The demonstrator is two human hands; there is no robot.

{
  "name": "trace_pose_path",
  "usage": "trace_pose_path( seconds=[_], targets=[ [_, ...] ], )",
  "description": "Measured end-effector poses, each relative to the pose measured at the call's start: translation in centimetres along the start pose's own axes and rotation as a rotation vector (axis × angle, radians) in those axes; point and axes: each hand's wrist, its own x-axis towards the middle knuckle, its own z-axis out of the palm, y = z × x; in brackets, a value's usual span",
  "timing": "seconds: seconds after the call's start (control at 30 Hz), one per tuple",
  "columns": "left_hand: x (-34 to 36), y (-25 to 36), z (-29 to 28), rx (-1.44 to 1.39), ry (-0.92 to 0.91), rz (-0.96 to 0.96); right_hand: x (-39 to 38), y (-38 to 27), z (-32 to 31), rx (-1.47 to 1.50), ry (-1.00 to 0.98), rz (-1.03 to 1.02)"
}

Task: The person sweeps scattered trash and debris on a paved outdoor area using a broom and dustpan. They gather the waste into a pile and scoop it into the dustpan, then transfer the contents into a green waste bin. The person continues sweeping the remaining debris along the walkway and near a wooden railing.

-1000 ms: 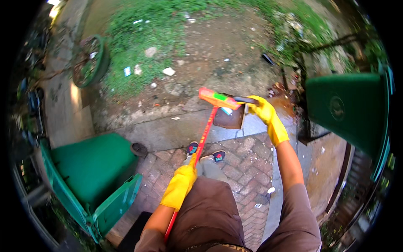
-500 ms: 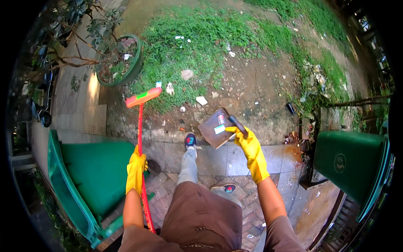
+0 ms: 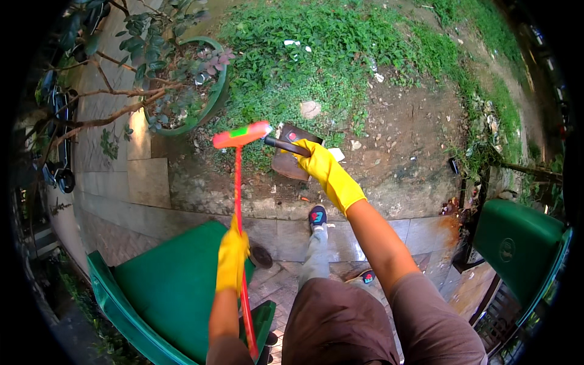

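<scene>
The left hand (image 3: 232, 258), in a yellow glove, is clenched round the red handle of a broom (image 3: 239, 182), whose orange head with a green patch hangs over the dirt. The right hand (image 3: 325, 173), gloved alike, grasps the dark handle of a dustpan (image 3: 293, 159) held just beside the broom head, above bare soil. An open green bin (image 3: 164, 292) stands close below the left hand; a second green bin (image 3: 523, 255) sits at the right, well apart. Between them lies paved ground with open room. Ahead: soil strewn with pale litter scraps, grass, and a potted shrub (image 3: 182, 85) at upper left.
</scene>
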Motion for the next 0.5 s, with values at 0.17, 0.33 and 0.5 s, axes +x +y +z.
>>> trace_pose_path(
  seconds=[0.17,0.33,0.5],
  targets=[
    [-11.7,-4.1,-4.1,-0.029,-0.147,-0.04,3.6,0.2,1.3,0.279,-0.044,0.057],
    [-11.2,0.3,-4.8,-0.037,-0.012,-0.041,0.5,2.1,-5.3,0.365,0.059,0.074],
    [-11.0,2.4,-1.1,-0.209,-0.103,0.018,-14.4,4.9,-15.1,0.414,0.262,0.02]
  ],
)
